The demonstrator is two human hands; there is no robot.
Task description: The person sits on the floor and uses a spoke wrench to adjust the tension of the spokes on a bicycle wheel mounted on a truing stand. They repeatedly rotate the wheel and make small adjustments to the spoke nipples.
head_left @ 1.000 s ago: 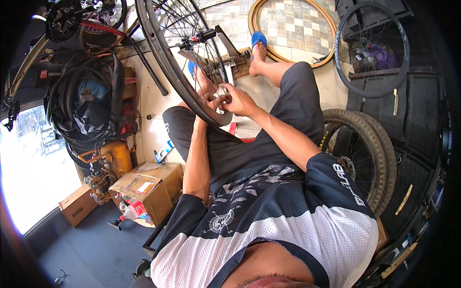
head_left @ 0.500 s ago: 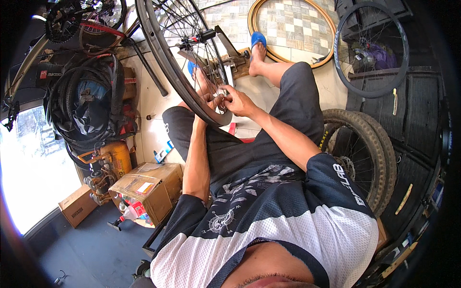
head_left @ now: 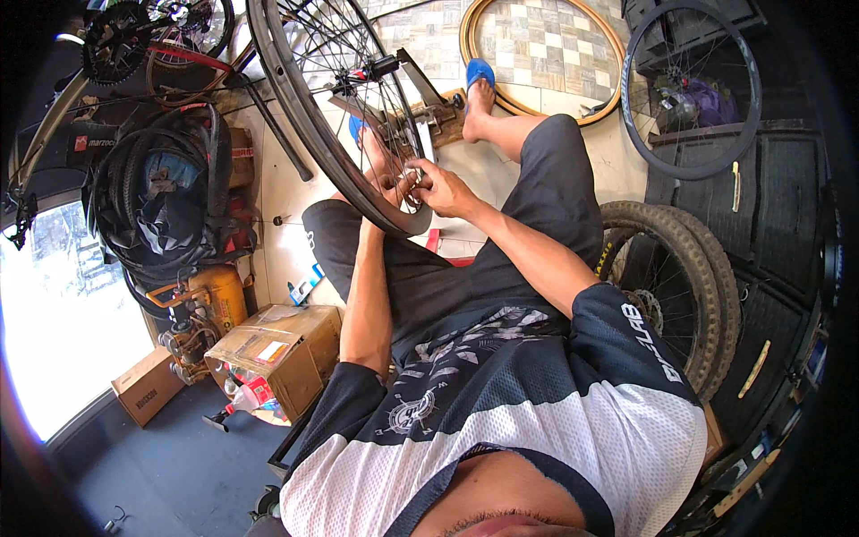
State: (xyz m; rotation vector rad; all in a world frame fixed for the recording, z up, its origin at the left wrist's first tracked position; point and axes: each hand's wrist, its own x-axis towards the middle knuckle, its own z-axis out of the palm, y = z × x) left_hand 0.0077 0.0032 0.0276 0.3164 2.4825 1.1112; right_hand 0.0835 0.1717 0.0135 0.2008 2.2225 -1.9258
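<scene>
A spoked bicycle wheel, with a dark bare rim, stands upright between my legs in a metal wheel stand. Both hands meet at the rim's near lower part. My left hand is closed beside the rim and spokes; the rim partly covers its fingers, so what they grip is unclear. On the other side, my right hand pinches a small silvery piece among the spokes, fingertips close to the left hand's. The piece is too small to identify.
Tan-edged hoops lie on the tiles ahead. Another wheel leans at the far right, knobbly tyres beside my right thigh. To the left are hanging black tyres, a yellow compressor and an opened cardboard box.
The wheel appears shifted very slightly left in the picture. Both hands stay at the same part of the rim, with only slight finger movement.
</scene>
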